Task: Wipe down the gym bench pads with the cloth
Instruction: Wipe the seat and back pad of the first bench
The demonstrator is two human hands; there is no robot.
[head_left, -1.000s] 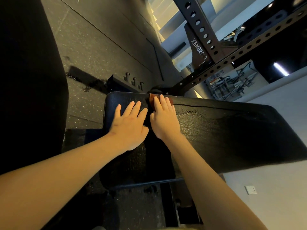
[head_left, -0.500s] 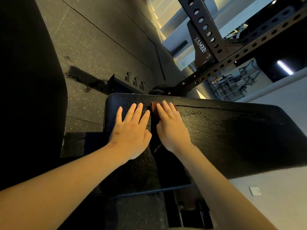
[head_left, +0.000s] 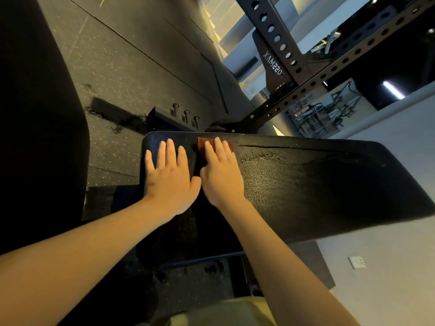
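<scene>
Black bench pad (head_left: 306,184) across the middle of the view — long, flat, rounded at its corners, covered in a pebbled, leather-like skin that catches a dull sheen. On its far edge, a thin dark crack or seam running along the length, with a rough, scuffed patch just nearer than it. Left hand (head_left: 168,177) pressed flat on the pad near its rounded far-left corner, fingers straight and slightly spread, palm down, gripping nothing. Right hand (head_left: 221,175) just beside it on the pad, thumbs almost touching, likewise flat and unclenched, fingers extended over a reddish-brown cloth (head_left: 202,145). Cloth mostly hidden under those fingers, only a small folded-looking corner showing at the pad's far edge; pinned under the flat hand rather than clutched. Beyond the pad's far edge, a dark steel rack upright (head_left: 275,41) punched with a row of round holes, white lettering on a plate beside it, and a slanted perforated beam (head_left: 313,85) crossing it. Left of the pad, speckled rubber floor (head_left: 122,67) in large tiles, with a low black bracket (head_left: 174,114) carrying three short pegs — close to the pad's far-left corner. Right of the pad, a pale wall with a small white socket plate (head_left: 357,262).
</scene>
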